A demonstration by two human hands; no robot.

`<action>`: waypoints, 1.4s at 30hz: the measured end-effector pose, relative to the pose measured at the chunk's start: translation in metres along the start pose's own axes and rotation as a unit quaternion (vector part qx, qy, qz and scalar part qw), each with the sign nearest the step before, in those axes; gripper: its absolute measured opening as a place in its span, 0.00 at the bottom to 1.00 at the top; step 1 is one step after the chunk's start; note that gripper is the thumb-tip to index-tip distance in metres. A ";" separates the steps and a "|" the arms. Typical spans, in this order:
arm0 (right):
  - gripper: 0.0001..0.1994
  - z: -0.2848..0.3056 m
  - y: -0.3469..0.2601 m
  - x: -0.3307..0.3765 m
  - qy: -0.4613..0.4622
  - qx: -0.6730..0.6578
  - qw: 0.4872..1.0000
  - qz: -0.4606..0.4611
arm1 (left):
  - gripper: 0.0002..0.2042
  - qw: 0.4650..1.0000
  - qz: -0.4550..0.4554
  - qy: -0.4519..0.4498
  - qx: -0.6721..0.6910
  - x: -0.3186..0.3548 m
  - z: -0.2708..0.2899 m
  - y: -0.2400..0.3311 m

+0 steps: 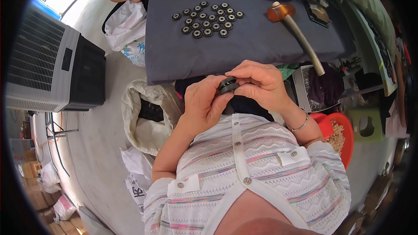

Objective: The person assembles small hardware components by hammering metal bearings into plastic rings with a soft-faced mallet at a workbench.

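– While both hands are up at the near table edge, what's in them?

– One dark grooved wheel (227,85), pinched between left hand (202,102) and right hand (263,85). Left fingers and thumb close on its left side, right thumb and fingers on its right. Neither hand is nearer; both touch it

– Orientation?

– Wider than thick. Groove runs roughly left to right, right end a bit higher in view. My read: the tilt between the two grips is the relation that counts. Can't tell what sits in its bore, fingers hide it

– And the others?

– Loose group of wheels (212,18) on the grey table cover (174,56), straight ahead of the held one and slightly left, well apart from both hands. Pale metal centres, dark rims. Mallet (294,29) lies right of them, handle end toward the person

– Any writing?

– None legible on the held wheel. White bag (126,26) left of the table has blue and green print; lower white bag (137,178) has black print, partly covered. No maker's mark I can make out on the mallet
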State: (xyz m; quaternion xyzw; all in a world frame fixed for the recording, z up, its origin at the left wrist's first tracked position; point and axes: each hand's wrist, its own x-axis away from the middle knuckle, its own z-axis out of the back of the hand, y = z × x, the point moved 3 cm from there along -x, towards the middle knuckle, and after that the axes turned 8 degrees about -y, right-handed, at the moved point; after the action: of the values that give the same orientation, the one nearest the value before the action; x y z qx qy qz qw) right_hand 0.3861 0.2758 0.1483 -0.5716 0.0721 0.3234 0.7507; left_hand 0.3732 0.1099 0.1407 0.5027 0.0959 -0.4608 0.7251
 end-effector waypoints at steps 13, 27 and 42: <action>0.11 -0.018 -0.019 -0.004 -0.026 -0.076 0.993 0.083 | 0.12 0.984 -0.111 0.049 -0.127 0.008 0.021 0.034; 0.04 -0.030 0.050 -0.018 0.039 -0.285 0.946 -0.151 | 0.08 0.949 0.224 0.100 0.196 0.015 -0.002 -0.046; 0.10 0.089 0.165 -0.015 0.156 0.224 0.916 -0.293 | 0.04 0.981 0.165 0.061 -0.080 -0.032 -0.035 -0.159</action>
State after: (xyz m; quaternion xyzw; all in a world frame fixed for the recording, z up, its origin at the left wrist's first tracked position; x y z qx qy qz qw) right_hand 0.2571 0.3732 0.0520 -0.4269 0.0887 -0.0289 0.8995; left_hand 0.2447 0.1462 0.0412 0.4792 0.0921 -0.2938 0.8219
